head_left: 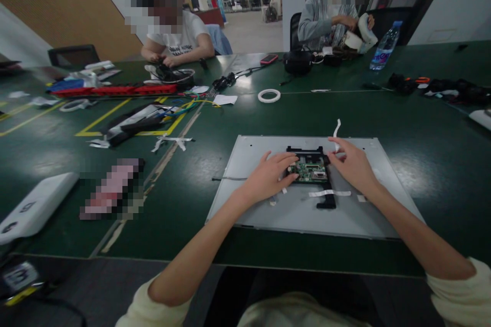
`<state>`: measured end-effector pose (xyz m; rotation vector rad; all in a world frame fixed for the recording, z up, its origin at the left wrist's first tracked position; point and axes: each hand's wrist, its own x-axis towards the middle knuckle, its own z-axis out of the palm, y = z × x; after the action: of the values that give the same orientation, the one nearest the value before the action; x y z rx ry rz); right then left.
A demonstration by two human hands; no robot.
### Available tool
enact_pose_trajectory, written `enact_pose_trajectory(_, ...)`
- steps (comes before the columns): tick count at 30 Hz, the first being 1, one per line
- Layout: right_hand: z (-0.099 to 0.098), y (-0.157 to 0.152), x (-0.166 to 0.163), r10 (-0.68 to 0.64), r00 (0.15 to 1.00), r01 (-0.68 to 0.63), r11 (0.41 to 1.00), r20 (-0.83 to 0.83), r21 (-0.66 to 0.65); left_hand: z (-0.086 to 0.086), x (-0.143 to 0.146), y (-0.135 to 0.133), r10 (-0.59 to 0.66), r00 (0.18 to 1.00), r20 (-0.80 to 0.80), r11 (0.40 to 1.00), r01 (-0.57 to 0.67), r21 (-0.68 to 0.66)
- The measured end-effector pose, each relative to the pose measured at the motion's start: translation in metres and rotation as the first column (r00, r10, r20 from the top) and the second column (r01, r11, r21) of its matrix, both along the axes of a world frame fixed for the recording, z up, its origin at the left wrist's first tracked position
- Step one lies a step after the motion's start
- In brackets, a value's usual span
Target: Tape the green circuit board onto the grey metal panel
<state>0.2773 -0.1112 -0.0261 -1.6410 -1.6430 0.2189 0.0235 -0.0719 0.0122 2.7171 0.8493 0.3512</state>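
A green circuit board (312,169) sits with a black plastic bracket (328,196) on a flat grey metal panel (238,209). My left hand (270,176) rests on the board's left edge, thumb and fingers stretched apart. At the board's upper right, my right hand (351,163) is closed in a pinch on a short strip of white tape (337,127), whose free end sticks up. Another strip of white tape lies across the bracket's lower leg. A thin dark cable (230,179) runs out from under my left hand past the panel's left edge.
A tape roll (269,96) lies beyond the panel. A white power bank (38,207) and a blurred pink item are on the left, near wires and a black-wrapped bundle (134,122). Two people work across the table; a water bottle (385,46) stands at the far right.
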Motion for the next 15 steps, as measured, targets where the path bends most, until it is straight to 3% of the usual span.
enact_pose_trajectory(8,0.013,-0.007,0.003,-0.040,0.995,0.047,0.995,-0.086,0.084,0.016,-0.013,0.008,0.022,0.993,0.113,0.998,-0.029,0.058)
enact_pose_trajectory(15,0.011,-0.010,-0.003,0.148,0.988,-0.151,0.979,0.033,0.134,0.031,-0.030,-0.007,-0.008,1.000,0.028,0.998,0.006,0.057)
